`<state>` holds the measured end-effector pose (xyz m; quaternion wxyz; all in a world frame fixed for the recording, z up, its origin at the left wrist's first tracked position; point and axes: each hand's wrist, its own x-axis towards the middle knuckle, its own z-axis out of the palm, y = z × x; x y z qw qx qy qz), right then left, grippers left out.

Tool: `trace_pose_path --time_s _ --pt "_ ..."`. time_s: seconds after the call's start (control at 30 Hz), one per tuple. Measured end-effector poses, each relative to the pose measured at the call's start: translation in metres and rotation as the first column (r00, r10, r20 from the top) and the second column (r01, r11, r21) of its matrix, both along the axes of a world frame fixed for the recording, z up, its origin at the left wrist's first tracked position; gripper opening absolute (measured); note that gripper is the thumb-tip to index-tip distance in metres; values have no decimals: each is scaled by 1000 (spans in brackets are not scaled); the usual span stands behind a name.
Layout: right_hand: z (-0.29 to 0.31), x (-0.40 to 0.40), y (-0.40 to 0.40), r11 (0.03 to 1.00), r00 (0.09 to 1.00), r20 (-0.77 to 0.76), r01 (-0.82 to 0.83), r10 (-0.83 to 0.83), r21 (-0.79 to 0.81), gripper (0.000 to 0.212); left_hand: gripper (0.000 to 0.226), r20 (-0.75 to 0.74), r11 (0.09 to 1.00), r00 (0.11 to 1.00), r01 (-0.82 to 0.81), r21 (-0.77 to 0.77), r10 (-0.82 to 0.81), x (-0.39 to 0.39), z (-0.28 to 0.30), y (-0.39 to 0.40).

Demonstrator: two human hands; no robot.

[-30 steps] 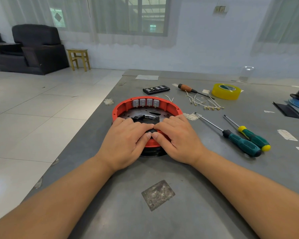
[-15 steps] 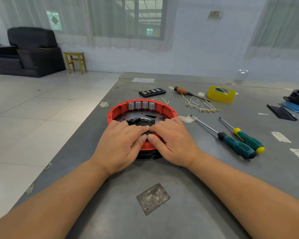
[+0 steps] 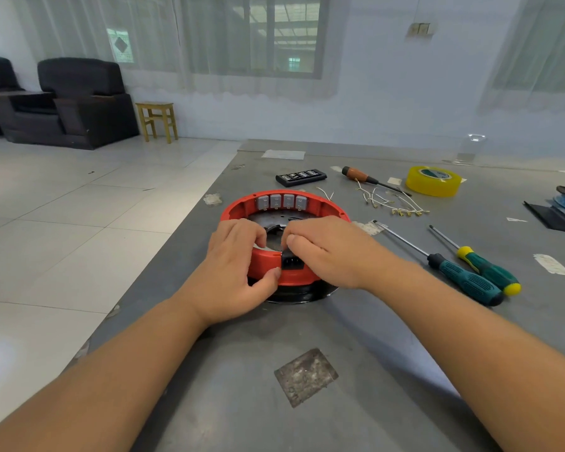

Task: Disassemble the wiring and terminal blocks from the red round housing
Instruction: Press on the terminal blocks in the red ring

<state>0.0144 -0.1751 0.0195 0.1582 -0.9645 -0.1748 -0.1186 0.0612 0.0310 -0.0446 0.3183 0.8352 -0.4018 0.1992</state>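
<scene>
Red round housing (image 3: pixel 299 275) sits on the grey table (image 3: pixel 356 337), near its left edge, approx midway front to back, resting on a black base. 4 grey terminal blocks (image 3: pixel 282 201) stand side by side along the inner far wall. A black socket piece (image 3: pixel 292 260) shows in the near wall.

Left hand (image 3: pixel 234 272) grips the near-left rim: thumb presses on the red outer wall just left of the socket, fingers curl over the rim to the inside. Right hand (image 3: pixel 331 249) lies over the near-right rim, fingers bent down into the housing, thumb at the rim top above the socket; what the fingertips hold, can't tell.

Beyond the housing, toward the far edge: 1 black flat bit case (image 3: pixel 301 176), 1 orange-handled screwdriver (image 3: pixel 369 179), 1 yellow tape roll (image 3: pixel 433 180). Loose white wires (image 3: pixel 388 202) w/ brass ends lie between the housing and the tape; count unclear. Right of the housing: 2 green-handled screwdrivers, 1 w/ black trim (image 3: pixel 463 282), 1 w/ yellow trim (image 3: pixel 486 270), lying side by side. Nr the front edge, 1 rough grey patch (image 3: pixel 305 376) on the table.
</scene>
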Motion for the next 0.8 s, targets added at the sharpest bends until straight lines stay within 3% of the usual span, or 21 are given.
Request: trace_pose_path --time_s 0.1,0.17,0.27,0.47,0.67,0.8 --pt "18 22 16 999 953 -300 45 -43 2 30 50 -38 999 999 0 -51 -1 0 -3 -1" --pt "20 36 27 999 915 -400 44 -49 -20 31 56 -42 998 999 -25 -62 23 1 -5 0" --pt "12 50 39 994 912 -400 72 -96 -77 34 62 -50 996 996 -72 -48 70 4 -6 1" --pt "1 54 42 990 946 -291 129 -141 -62 64 62 -71 990 990 -124 -66 120 6 -9 0" --pt "4 53 44 985 926 -333 165 -175 -59 60 74 -128 985 980 -160 -60 151 5 -8 1" --pt "6 51 43 987 912 -376 155 -161 -47 39 78 -133 984 979 -165 -64 155 2 -5 0"
